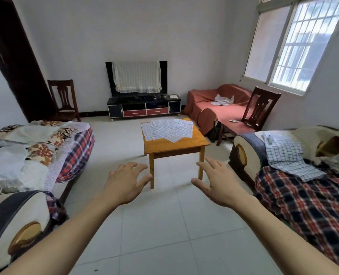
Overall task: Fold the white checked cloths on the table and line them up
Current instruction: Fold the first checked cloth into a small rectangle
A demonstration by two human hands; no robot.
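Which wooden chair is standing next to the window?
The dark wooden chair on the right, beside the red sofa under the window. The other chair stands far left by the dark door.

Body check: only two arms are showing, coming in from the bottom corners of the frame. Both forearms are showing bare right up to the frame edge, no sleeve or cuff appearing anywhere on them. Left hand (125, 181) is wearing nothing: no glove, ring, watch or band showing on it or the wrist. Right hand (216, 181) is likewise wearing nothing, wrist showing bare. Fingers are looking slender, nails too small to make out. Rest of the person is sitting out of frame.
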